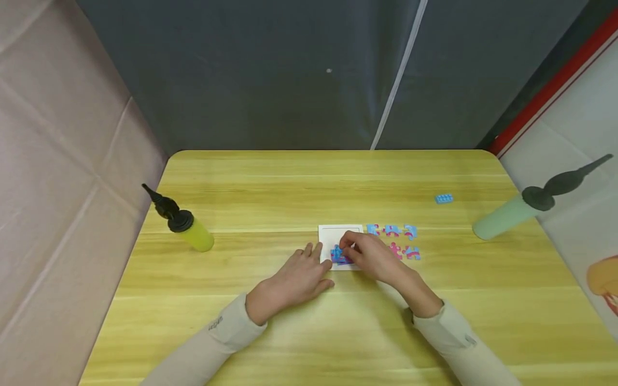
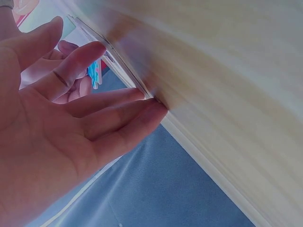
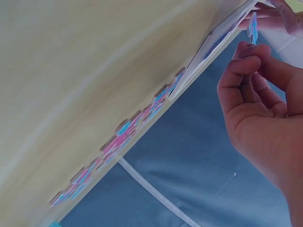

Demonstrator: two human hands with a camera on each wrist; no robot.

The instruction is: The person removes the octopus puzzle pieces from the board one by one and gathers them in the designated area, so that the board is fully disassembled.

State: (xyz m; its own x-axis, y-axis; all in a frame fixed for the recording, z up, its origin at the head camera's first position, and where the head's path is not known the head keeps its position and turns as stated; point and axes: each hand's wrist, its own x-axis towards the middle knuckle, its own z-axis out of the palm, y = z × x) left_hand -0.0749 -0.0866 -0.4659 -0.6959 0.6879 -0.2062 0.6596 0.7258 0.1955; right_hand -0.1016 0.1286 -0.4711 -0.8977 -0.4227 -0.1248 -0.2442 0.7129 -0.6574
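Between its thumb and fingertips my right hand (image 1: 373, 257) pinches a blue and pink jigsaw piece (image 3: 253, 28), held over a white puzzle board (image 1: 328, 234). In the right wrist view the piece stands tilted on edge, apart from the board. My left hand (image 1: 301, 275) rests at the board's left edge with its fingers extended, touching it. In the left wrist view the fingertips (image 2: 154, 108) press along that edge. On the board, near the front, some puzzle with blue and purple shows, partly hidden by the held piece and the right hand.
Several loose jigsaw pieces (image 1: 392, 230) lie in two rows right of the board, partly behind the right hand. A blue toy brick (image 1: 444, 198) sits farther back. A yellow pump bottle (image 1: 195, 236) stands at left, a green one (image 1: 504, 219) at right.
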